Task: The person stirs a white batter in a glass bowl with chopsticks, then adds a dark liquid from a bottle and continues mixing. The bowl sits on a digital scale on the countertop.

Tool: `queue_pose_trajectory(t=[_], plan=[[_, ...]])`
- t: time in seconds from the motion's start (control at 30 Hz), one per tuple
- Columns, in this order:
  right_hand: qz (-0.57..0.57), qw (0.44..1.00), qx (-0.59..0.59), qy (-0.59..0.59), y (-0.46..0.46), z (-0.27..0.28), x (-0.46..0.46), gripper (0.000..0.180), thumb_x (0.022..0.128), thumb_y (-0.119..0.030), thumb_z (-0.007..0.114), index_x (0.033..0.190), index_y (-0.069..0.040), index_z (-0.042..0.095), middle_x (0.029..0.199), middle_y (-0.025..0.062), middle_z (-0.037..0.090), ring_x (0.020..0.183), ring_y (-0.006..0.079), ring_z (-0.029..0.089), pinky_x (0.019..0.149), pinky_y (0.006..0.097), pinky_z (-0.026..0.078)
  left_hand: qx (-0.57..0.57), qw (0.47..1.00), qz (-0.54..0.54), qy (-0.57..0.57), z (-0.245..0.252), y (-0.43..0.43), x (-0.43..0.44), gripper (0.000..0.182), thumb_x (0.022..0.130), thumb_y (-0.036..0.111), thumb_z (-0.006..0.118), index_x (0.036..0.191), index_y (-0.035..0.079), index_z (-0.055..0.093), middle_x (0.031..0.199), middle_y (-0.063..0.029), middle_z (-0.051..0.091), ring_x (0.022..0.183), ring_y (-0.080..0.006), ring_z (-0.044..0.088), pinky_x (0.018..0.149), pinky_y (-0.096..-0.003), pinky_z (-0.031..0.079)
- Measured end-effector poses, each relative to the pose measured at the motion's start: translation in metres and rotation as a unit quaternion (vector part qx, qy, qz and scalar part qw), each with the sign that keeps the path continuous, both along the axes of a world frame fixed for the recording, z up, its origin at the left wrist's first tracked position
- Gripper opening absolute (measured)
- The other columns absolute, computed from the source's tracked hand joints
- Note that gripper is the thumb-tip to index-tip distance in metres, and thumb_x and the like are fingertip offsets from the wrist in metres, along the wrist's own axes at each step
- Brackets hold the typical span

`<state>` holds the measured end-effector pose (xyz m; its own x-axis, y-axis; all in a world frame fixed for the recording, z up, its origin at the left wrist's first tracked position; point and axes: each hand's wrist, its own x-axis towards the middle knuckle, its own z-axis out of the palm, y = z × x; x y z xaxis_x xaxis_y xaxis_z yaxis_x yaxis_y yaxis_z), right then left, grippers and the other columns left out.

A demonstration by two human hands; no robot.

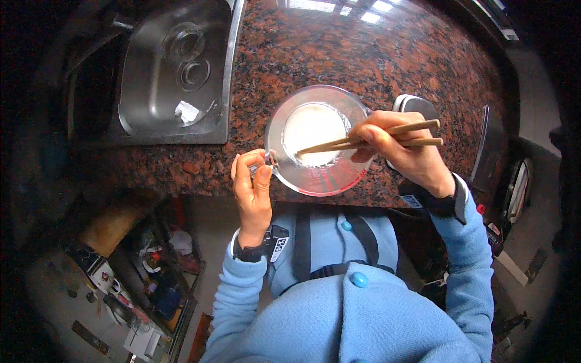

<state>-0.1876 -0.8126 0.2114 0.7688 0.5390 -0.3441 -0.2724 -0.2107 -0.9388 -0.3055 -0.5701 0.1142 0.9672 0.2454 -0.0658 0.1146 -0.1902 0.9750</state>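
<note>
A clear measuring jug [317,181] with red markings stands on the granite counter near its front edge. White material [313,129], which I cannot tell to be liquid or powder, covers its bottom. My left hand [253,195] grips the jug's handle at its left side. Over the jug's right rim, my right hand [404,147] holds a pair of wooden chopsticks [336,144], their tips together and reaching down to the white material. Partly hidden behind my right hand is a dark object with a white rim [417,105].
A stainless steel sink [150,90] with a crumpled white piece [186,111] in it lies at the left. The granite counter [317,54] extends behind the jug. A long thin dark object [480,140] lies at the right. Shelves with various items stand at lower left.
</note>
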Motion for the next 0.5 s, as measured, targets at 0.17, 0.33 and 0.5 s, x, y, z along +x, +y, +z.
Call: queue_pose_trajectory(t=[0.17,0.33,0.5], plan=[[-0.048,0.998,0.013,-0.033,0.002,-0.003,-0.01,0.019,0.095,-0.012,0.056,0.094,0.005,0.065,0.077,0.0101,0.067,0.07,0.0142,0.068,0.06,0.0245,0.054,-0.011,1.0,-0.004,-0.004,0.003,0.0,0.002,0.026,0.098,0.026,0.051,0.096,0.0,0.053,0.097,-0.0113,0.057,0.091,-0.0222,0.053,0.085,-0.0341,0.04],[-0.059,0.991,-0.008,-0.118,0.006,0.0,-0.016,0.016,0.093,-0.008,0.058,0.091,0.005,0.065,0.073,0.0102,0.066,0.067,0.0155,0.068,0.056,0.0244,0.053,-0.022,1.0,-0.004,0.001,0.006,-0.002,0.002,0.026,0.098,0.027,0.051,0.097,0.0,0.053,0.099,-0.0108,0.057,0.09,-0.0199,0.053,0.085,-0.0329,0.041],[-0.004,0.984,-0.05,-0.168,0.01,-0.001,-0.02,0.015,0.093,-0.009,0.059,0.09,0.005,0.065,0.073,0.0102,0.067,0.065,0.0154,0.068,0.056,0.0243,0.054,-0.008,1.0,-0.002,0.003,0.005,-0.001,0.001,0.026,0.098,0.026,0.051,0.1,0.0,0.053,0.1,-0.0108,0.057,0.089,-0.0194,0.053,0.085,-0.0326,0.042]])
